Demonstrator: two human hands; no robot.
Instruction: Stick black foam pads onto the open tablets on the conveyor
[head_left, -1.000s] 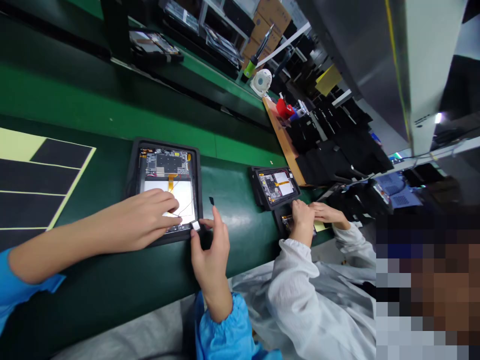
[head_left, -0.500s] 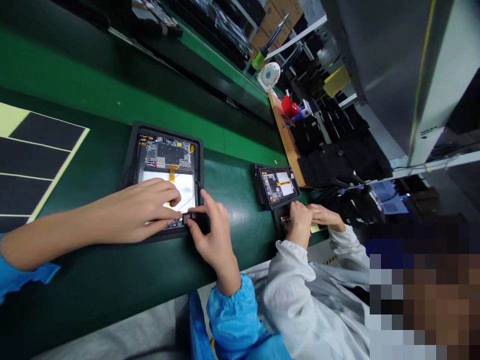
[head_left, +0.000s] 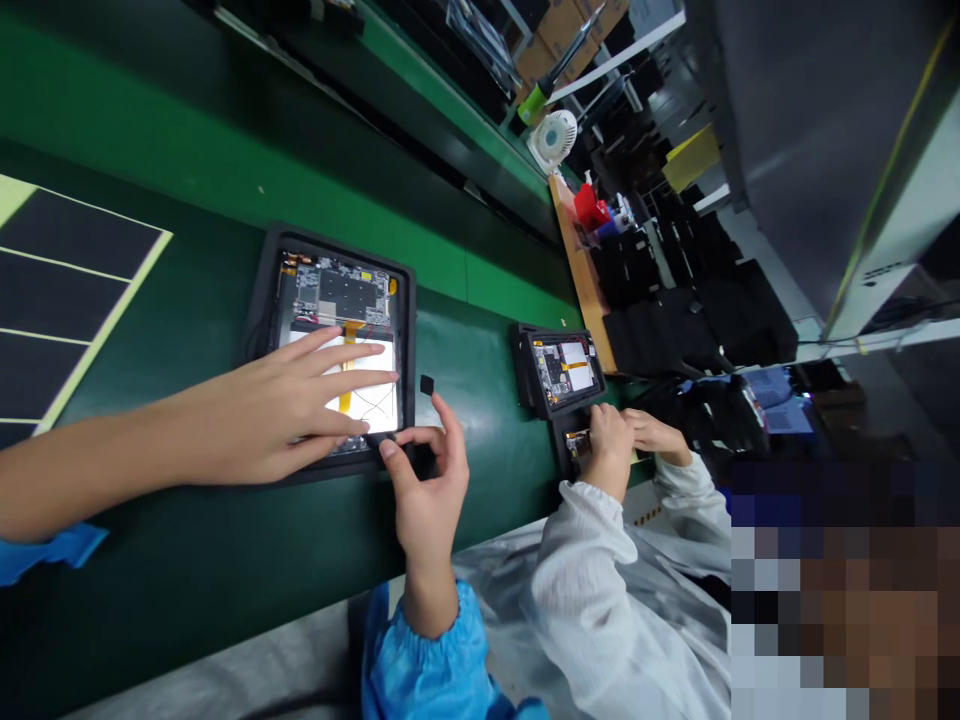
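An opened tablet (head_left: 341, 300) lies in a black tray (head_left: 262, 290) on the green belt, its circuit board, orange ribbon and white battery exposed. My left hand (head_left: 289, 415) rests flat on the battery with fingers stretched out. My right hand (head_left: 424, 485) curls at the tray's near right corner, thumb and fingers pinched on its edge; whether anything small is between them I cannot make out. A small black square piece (head_left: 427, 385) lies on the belt just beyond my right fingers.
A person in white sleeves (head_left: 600, 570) works on a second opened tablet (head_left: 559, 368) to the right. Black and yellow mat (head_left: 52, 290) lies at left. Beyond are a small white fan (head_left: 556, 138), a red object (head_left: 589, 207), stacked black trays (head_left: 675, 320).
My left fingers have spread out flat over the battery. My right hand has shifted slightly along the tray's corner. The view has tilted, so everything sits a little higher.
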